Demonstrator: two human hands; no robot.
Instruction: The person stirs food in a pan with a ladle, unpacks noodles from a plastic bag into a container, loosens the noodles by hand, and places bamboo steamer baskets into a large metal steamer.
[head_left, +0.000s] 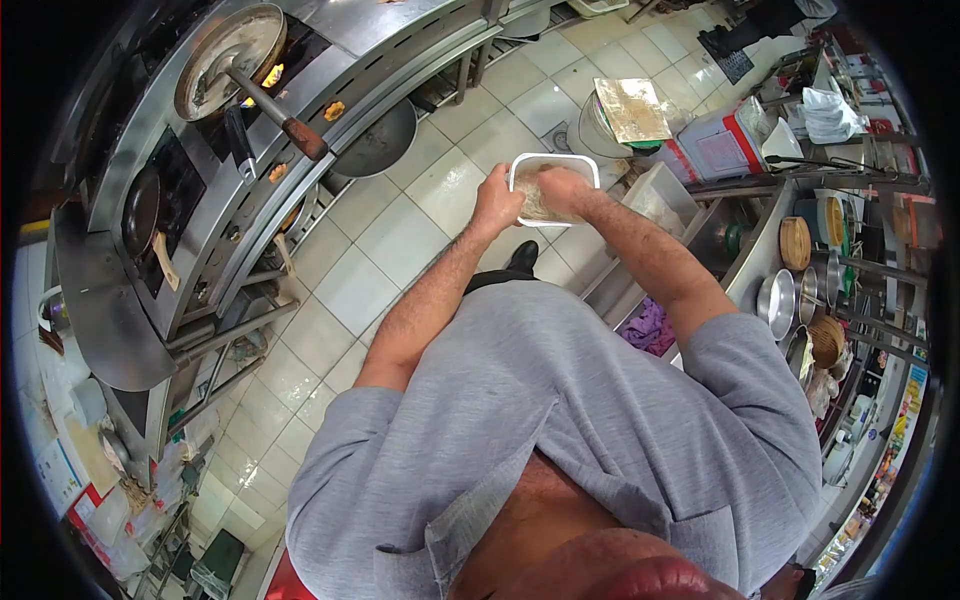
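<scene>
A white rectangular tub (513, 180) is held up in front of me over the tiled floor. My left hand (497, 203) is closed on its left side, thumb at the rim. Inside lies a pale, loose-looking content (533, 203), too small to name. My right hand (566, 193) reaches into the tub from the right, its fingers curled down at the content. What those fingers hold, if anything, is hidden.
On the left, a steel stove carries a large pan (225, 70) over a flame and a smaller dark pan (140, 212). A round bucket (592, 125) with a flat board (634, 110) on top stands ahead. Metal bowls (776, 303) line the right-hand shelf.
</scene>
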